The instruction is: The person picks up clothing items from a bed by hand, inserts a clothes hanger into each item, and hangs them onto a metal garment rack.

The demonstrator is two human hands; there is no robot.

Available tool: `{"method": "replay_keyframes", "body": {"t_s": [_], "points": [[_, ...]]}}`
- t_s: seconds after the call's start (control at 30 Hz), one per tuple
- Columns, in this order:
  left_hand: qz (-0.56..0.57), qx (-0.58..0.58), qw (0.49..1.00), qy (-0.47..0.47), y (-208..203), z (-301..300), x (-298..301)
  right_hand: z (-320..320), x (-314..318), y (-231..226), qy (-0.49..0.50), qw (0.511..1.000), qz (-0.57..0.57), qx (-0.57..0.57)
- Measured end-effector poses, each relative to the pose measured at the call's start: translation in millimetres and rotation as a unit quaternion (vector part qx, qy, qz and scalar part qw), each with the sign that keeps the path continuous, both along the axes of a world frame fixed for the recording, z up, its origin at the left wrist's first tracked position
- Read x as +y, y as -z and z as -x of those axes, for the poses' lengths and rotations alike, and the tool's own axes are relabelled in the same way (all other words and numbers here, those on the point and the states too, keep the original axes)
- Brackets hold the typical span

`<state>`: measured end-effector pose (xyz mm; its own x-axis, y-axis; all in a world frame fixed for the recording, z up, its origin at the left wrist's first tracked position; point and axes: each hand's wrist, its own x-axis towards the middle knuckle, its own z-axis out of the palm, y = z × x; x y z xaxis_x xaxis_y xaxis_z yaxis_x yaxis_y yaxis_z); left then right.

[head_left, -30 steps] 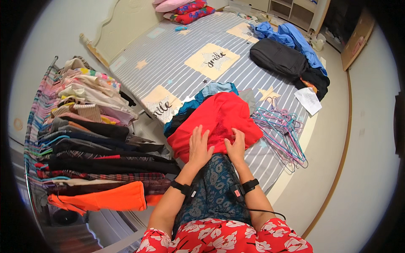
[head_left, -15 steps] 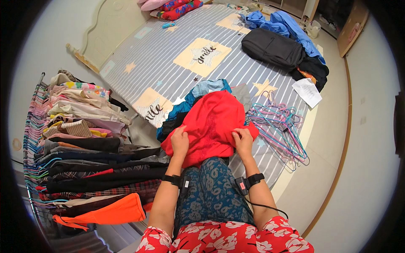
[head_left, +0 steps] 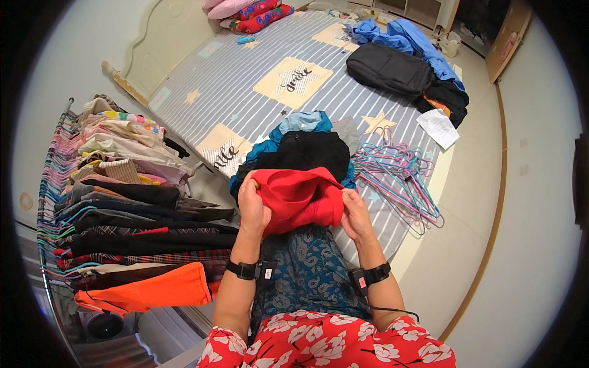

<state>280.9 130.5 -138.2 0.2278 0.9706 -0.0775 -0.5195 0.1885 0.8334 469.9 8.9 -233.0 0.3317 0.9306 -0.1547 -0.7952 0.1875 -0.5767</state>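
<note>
Between my two hands a red garment (head_left: 297, 199) is held up just above my lap, its cloth gathered and sagging in the middle. My left hand (head_left: 251, 202) grips its left edge, fingers closed on the cloth. At the right edge, my right hand (head_left: 356, 213) pinches the fabric. Which part of the garment I hold cannot be made out. Right behind it lies a heap of clothes on the bed: a black garment (head_left: 313, 150) on top, with teal and light blue cloth (head_left: 300, 122) beneath and beyond it.
Many-coloured plastic hangers (head_left: 399, 178) lie piled on the bed (head_left: 227, 92) to the right. A rack of hung clothes (head_left: 141, 214) stands at the left. Farther off are a black backpack (head_left: 389, 69), blue clothing (head_left: 417, 40) and a white paper (head_left: 437, 129).
The red garment has been drawn toward me and bunched up, uncovering the black garment behind it. My hands have risen a little and still grip its two sides.
</note>
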Motion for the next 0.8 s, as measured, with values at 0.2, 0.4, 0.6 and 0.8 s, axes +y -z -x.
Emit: {"method": "replay_keyframes", "body": {"t_s": [0.2,0.4,0.6,0.8], "points": [[-0.114,0.062,0.98,0.151,-56.9,-9.1,-34.8,29.0,-3.8,-46.1,-0.069,0.994,0.0,0.081],[-0.436,0.445,0.776,0.096,-31.9,-11.9,-73.9,40.8,12.8,-92.8,-0.06,0.995,-0.07,0.039],[-0.269,0.37,0.887,-0.058,-0.8,24.6,-45.0,57.5,12.2,-93.0,0.061,0.992,-0.029,-0.109],[-0.259,0.252,0.926,-0.11,-50.9,52.1,-35.4,92.4,18.1,-2.3,-0.019,0.856,0.081,-0.511]]}}
